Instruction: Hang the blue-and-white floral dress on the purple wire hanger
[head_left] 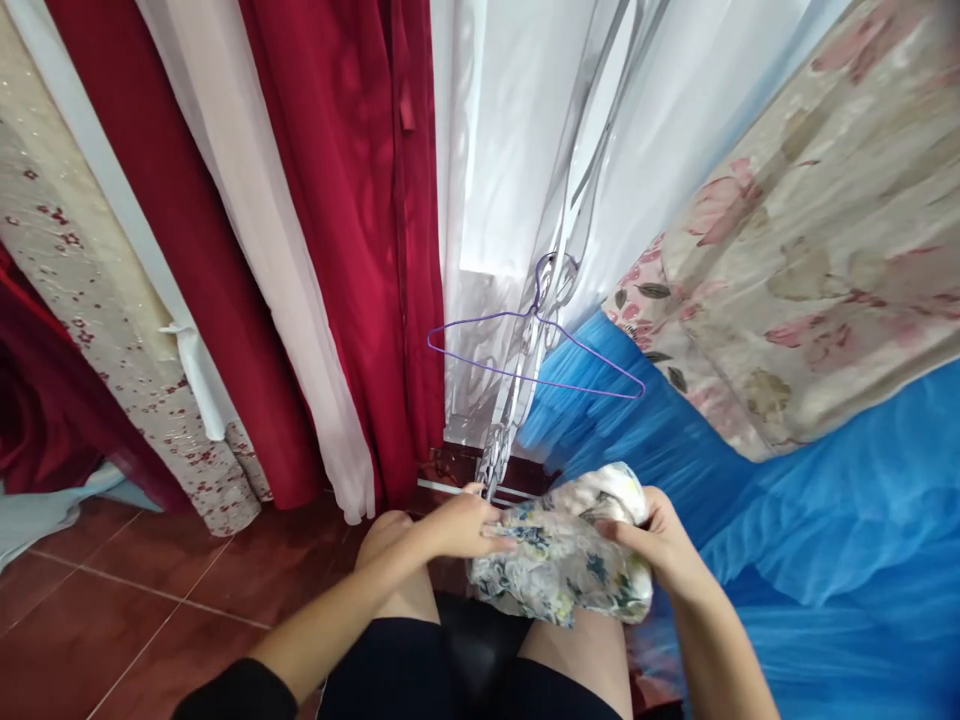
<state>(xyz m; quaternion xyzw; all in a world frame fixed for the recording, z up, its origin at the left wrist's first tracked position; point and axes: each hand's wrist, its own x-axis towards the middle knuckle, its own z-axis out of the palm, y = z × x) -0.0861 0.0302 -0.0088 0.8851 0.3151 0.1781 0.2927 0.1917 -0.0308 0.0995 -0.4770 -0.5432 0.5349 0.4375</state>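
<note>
Bare knees lowest; above them left hand point(457, 525) and right hand point(656, 540) both grip bunched floral cloth point(562, 560), long axis left-right between hands; purple wire hanger point(525, 350) hangs directly above.

Both hands gripped a bunched floral cloth point(566, 555) over the person's lap — the left hand point(461, 525) pinched its near edge, the right hand point(660, 545) closed on its far side. Above them a purple wire hanger point(536, 355) hung among sheer white curtains point(510, 150). Dark red drapes point(352, 230) fell to the tiled floor point(112, 610) at left — blue netting point(825, 520) and a flowered fabric point(825, 250) lay at right.
</note>
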